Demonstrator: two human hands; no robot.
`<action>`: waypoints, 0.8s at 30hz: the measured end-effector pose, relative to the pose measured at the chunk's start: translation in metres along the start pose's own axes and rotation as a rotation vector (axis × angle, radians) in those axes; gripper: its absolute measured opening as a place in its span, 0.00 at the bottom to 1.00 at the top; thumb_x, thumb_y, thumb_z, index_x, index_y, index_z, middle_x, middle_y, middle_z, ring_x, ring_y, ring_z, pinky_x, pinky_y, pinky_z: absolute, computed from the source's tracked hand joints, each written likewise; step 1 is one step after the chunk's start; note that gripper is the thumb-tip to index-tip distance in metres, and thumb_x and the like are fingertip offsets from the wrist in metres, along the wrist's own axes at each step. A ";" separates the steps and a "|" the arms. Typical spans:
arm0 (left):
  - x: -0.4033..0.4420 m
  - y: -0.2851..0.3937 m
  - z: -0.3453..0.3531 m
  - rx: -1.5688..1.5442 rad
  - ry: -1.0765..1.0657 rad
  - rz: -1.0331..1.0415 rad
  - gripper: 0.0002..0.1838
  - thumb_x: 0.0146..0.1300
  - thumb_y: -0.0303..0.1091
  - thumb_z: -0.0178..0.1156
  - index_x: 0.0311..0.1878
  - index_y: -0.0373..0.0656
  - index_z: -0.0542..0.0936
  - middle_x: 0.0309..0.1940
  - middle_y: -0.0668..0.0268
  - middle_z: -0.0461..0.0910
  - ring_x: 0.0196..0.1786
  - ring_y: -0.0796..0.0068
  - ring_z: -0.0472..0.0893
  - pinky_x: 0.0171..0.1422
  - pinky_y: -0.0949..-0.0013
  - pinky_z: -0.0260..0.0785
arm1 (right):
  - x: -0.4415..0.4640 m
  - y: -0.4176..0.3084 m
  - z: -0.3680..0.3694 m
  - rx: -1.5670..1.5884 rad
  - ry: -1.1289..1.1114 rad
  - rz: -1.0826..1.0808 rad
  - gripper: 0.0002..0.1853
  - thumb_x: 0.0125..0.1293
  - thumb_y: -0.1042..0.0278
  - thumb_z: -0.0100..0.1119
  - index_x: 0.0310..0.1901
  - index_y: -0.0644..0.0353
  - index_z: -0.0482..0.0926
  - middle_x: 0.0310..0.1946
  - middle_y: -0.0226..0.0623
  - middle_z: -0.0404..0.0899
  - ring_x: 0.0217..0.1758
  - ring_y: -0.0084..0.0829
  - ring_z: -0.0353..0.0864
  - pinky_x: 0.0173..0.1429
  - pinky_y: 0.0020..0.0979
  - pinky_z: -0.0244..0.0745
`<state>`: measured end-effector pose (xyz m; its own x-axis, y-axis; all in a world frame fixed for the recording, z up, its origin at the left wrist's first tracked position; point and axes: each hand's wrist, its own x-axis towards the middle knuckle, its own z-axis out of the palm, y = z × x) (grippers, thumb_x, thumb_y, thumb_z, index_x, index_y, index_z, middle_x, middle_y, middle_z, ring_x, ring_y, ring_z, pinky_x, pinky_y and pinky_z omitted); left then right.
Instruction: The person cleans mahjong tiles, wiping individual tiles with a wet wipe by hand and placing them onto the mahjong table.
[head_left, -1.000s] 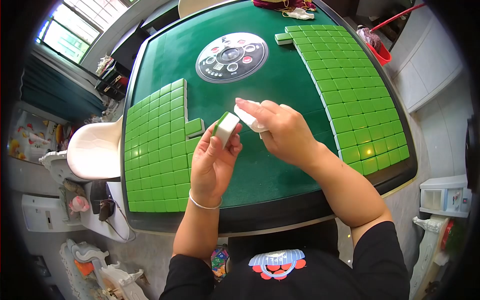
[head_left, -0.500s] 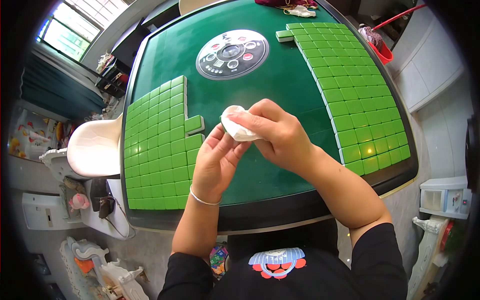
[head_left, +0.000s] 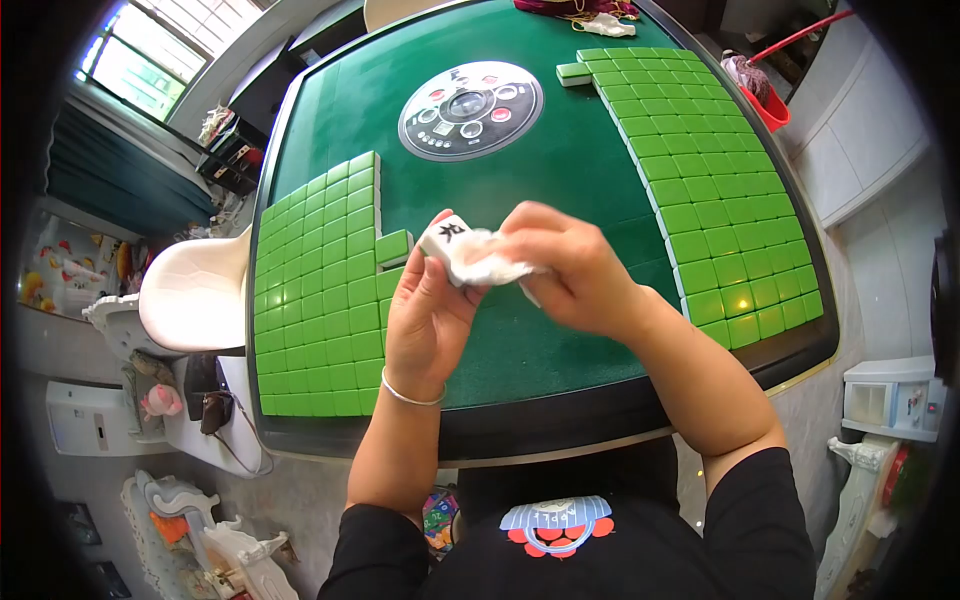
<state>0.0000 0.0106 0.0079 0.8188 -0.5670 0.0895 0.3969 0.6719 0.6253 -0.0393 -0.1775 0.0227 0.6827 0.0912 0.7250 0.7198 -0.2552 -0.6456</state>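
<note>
Between the fingers of my left hand point(head_left: 432, 320) is a mahjong tile point(head_left: 447, 233), its white face with a black character turned up toward me. My right hand point(head_left: 570, 265) grips a crumpled white cloth or tissue point(head_left: 492, 263), which lies against the lower part of the tile and hides it. Both hands are above the green felt of the mahjong table point(head_left: 540, 370). Left of my left hand is a block of green-backed mahjong tiles point(head_left: 325, 290), with one tile point(head_left: 394, 247) jutting from its right side.
A longer block of green-backed tiles point(head_left: 715, 190) runs along the table's right side. The round control panel point(head_left: 470, 110) is at the table's centre. A dark red bag point(head_left: 575, 8) and white tissue point(head_left: 607, 25) lie at the far edge. A white chair point(head_left: 195, 292) stands at left.
My right hand and the cloth have shifted slightly right and uncovered the tile's marked face. The tile is now turned with that face up in my left hand.
</note>
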 end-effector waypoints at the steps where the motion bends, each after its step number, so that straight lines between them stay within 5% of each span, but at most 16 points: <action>1: 0.000 0.003 -0.003 0.035 -0.018 -0.011 0.26 0.73 0.35 0.55 0.71 0.38 0.64 0.59 0.59 0.76 0.61 0.65 0.77 0.65 0.60 0.73 | 0.000 0.000 0.001 0.007 0.059 0.030 0.14 0.57 0.85 0.59 0.44 0.60 0.82 0.35 0.41 0.76 0.34 0.40 0.79 0.38 0.31 0.76; 5: 0.000 0.003 0.002 0.175 -0.054 0.012 0.25 0.74 0.32 0.52 0.70 0.35 0.64 0.64 0.55 0.72 0.64 0.62 0.76 0.66 0.60 0.72 | -0.001 0.004 0.005 0.055 0.129 0.196 0.15 0.56 0.85 0.60 0.45 0.59 0.83 0.36 0.41 0.77 0.34 0.39 0.80 0.40 0.32 0.76; 11: -0.001 0.011 -0.004 0.074 0.018 0.029 0.24 0.76 0.35 0.48 0.70 0.35 0.64 0.62 0.51 0.73 0.63 0.60 0.76 0.67 0.59 0.73 | -0.003 0.006 0.002 0.054 -0.235 0.053 0.21 0.53 0.87 0.58 0.47 0.54 0.84 0.35 0.39 0.78 0.35 0.38 0.81 0.42 0.32 0.77; 19: -0.003 0.010 0.000 0.007 -0.027 -0.057 0.27 0.75 0.40 0.52 0.70 0.34 0.64 0.53 0.56 0.78 0.58 0.65 0.79 0.65 0.62 0.73 | -0.001 0.005 0.002 0.170 0.040 0.282 0.19 0.59 0.85 0.54 0.50 0.58 0.83 0.33 0.36 0.77 0.32 0.29 0.79 0.37 0.28 0.74; 24: -0.006 0.005 0.000 0.000 0.079 -0.037 0.25 0.72 0.39 0.57 0.66 0.34 0.69 0.51 0.59 0.79 0.57 0.68 0.78 0.65 0.63 0.70 | -0.003 0.000 0.013 0.071 -0.085 0.074 0.25 0.55 0.88 0.56 0.52 0.52 0.84 0.34 0.38 0.78 0.33 0.36 0.80 0.40 0.30 0.75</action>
<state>-0.0030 0.0166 0.0106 0.8335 -0.5524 0.0052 0.4276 0.6512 0.6270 -0.0398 -0.1655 0.0174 0.7400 0.1567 0.6541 0.6724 -0.1953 -0.7139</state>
